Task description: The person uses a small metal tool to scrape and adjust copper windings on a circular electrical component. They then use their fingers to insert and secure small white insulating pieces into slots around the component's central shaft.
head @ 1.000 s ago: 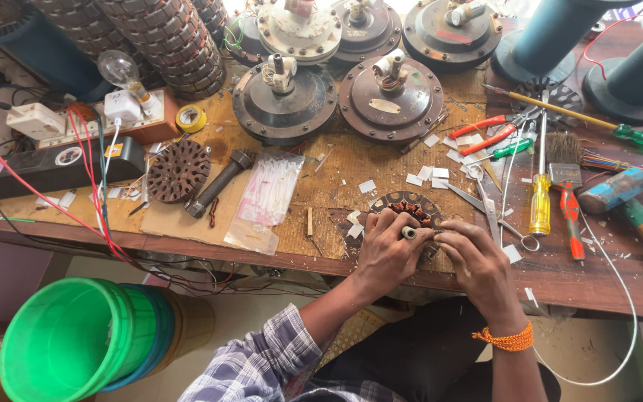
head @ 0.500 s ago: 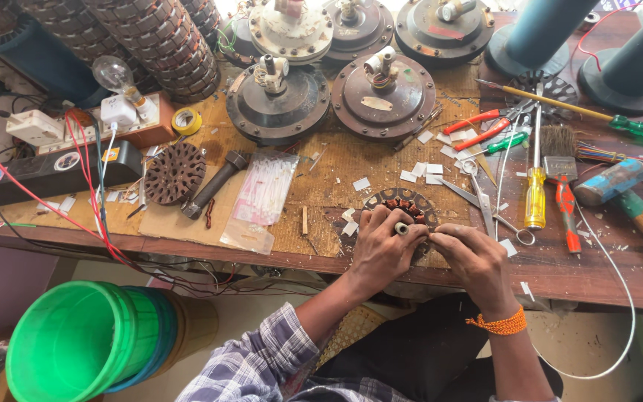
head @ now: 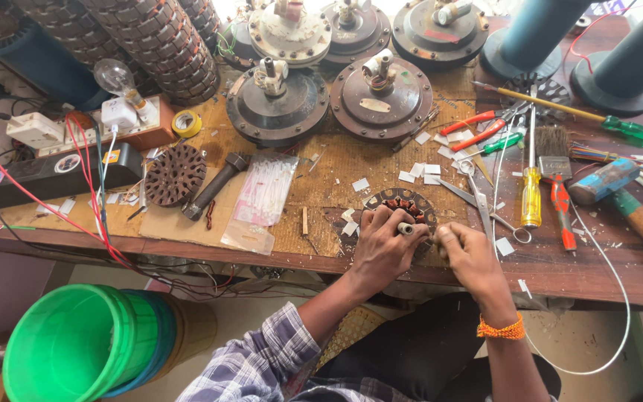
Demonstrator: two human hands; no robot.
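Observation:
A round wound motor stator (head: 402, 205) with copper coils lies near the front edge of the wooden workbench (head: 560, 272). My left hand (head: 381, 249) grips its near left side, fingers curled over the rim and a small metal piece at the fingertips. My right hand (head: 469, 257) presses against the stator's right side, an orange band on its wrist. Small white paper slips (head: 418, 173) lie scattered just beyond the stator.
A bare stator core (head: 176, 175), a black handled tool (head: 213, 186) and a plastic bag (head: 264, 193) lie to the left. Scissors (head: 478, 205), a yellow screwdriver (head: 531, 195), pliers and a hammer (head: 623, 197) lie to the right. Motor housings (head: 381, 97) stand behind. Green buckets (head: 76, 346) sit below left.
Both hands stay on the stator, with the fingers shifting slightly around its rim. The view has moved a little.

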